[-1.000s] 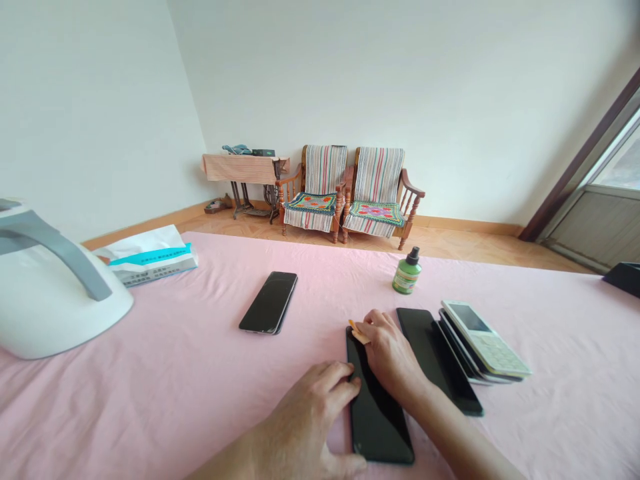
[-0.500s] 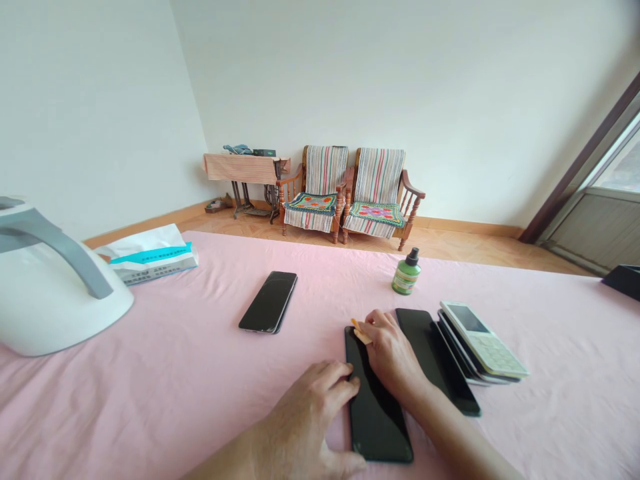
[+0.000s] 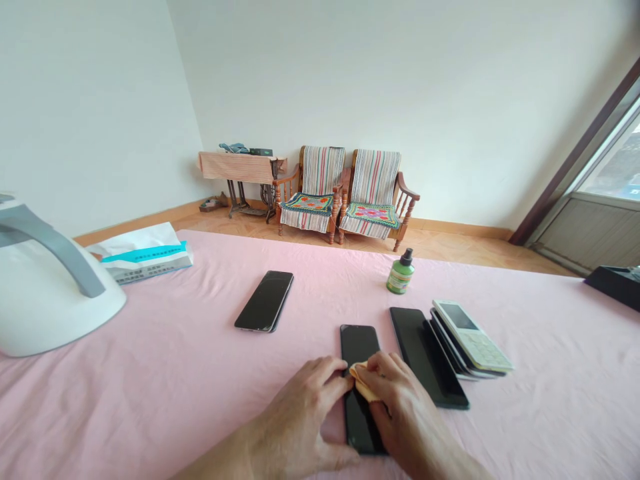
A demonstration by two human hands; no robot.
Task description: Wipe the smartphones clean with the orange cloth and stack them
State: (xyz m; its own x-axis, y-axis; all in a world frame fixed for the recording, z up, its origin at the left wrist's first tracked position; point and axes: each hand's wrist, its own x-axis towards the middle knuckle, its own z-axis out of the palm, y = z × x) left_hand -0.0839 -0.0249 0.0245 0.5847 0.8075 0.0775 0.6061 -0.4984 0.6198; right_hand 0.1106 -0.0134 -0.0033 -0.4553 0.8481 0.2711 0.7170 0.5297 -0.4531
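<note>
A black smartphone (image 3: 356, 347) lies screen up on the pink tablecloth (image 3: 175, 373) in front of me. My left hand (image 3: 300, 417) rests against its left edge, fingers curved along the side and thumb at its near corner. My right hand (image 3: 395, 407) lies over the phone's lower half, fingers closed on a small orange cloth (image 3: 361, 385) pressed to the screen. To the right a row of overlapping phones (image 3: 430, 353) is topped by a white keypad phone (image 3: 473, 337).
Another black phone (image 3: 265, 301) lies to the left, a green spray bottle (image 3: 400, 273) behind. A white appliance with a grey handle (image 3: 45, 293) and a white packet (image 3: 143, 253) sit far left. A dark object (image 3: 615, 283) is at the right edge. Chairs stand beyond.
My right hand has slid with the orange cloth from the phone's far end down toward its near half. My left hand has stayed at the phone's left edge.
</note>
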